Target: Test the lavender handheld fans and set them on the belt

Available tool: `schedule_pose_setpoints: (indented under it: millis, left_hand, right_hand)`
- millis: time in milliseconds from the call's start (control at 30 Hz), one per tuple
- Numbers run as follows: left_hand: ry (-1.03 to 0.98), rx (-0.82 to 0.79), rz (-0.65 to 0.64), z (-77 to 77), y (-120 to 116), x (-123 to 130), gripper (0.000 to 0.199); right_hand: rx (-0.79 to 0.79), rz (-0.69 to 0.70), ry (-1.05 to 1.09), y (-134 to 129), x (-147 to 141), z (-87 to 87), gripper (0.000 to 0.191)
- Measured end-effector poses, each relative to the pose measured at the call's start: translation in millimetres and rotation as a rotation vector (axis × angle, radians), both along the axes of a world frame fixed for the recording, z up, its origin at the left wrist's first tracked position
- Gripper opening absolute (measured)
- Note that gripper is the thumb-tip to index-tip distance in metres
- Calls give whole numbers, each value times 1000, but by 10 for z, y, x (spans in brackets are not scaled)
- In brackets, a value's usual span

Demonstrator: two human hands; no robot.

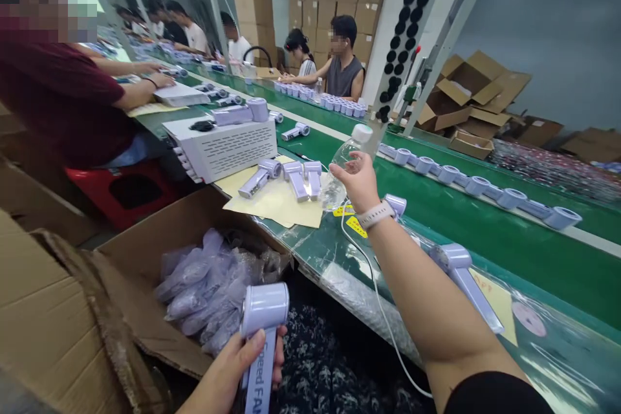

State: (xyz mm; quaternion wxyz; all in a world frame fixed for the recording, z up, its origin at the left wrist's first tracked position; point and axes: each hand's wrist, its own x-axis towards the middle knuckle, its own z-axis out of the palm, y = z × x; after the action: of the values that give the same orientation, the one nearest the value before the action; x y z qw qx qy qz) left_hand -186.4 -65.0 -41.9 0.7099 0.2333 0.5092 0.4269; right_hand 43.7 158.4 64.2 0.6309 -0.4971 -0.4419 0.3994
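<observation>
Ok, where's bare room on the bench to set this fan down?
Bare green belt runs between the near fan and the far row of fans. The yellow paper by the white box is crowded, and the right hand holds a bottle there.

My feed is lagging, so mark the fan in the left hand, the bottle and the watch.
fan (264,310), head view, on its round head.
bottle (342,156), head view, on its clear body.
watch (376,214), head view, on its white strap.
</observation>
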Motion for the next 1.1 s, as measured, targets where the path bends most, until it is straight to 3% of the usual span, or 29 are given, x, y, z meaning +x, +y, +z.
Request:
schedule_pose_setpoints:
  millis: [100,167,233,300,400,500,633,733,833,933,1033,1100]
  left_hand:
    - [7,37,-57,37,251,16,65]
    - [1,19,-82,12,405,55,67]
    - [2,18,-95,0,513,142,69]
    - [8,44,-126,28,568,262,70]
    - [18,124,-267,90,586,426,70]
    - [1,224,-466,41,570,470,66]
    - [23,187,-668,-199,542,262,63]
    - [172,124,-692,-313,594,-26,57]
    - [312,122,-685,-274,723,-283,53]
    - [304,137,-620,-143,808,-399,50]
    - [219,137,-501,-9,758,-339,51]
    - [155,142,-429,60,666,-224,54]
  right_hand:
    - [-74,107,156,-871,111,-80,66]
    - [-210,181,274,-1482,157,-227,65]
    - [-476,314,662,-1974,189,-396,62]
    - [-615,345,915,-2289,220,-530,59]
    - [-619,291,1020,-2479,282,-643,56]
    - [-570,258,1007,-2524,332,-735,56]
    - [-519,251,955,-2584,334,-858,60]
    - [-557,305,943,-2603,364,-840,60]
    - [-617,305,930,-2483,474,-693,57]
    - [-507,244,621,-2080,609,-439,51]
    - [-93,28,70,-1362,637,-127,54]
    - [70,-60,-85,-821,555,38,65]
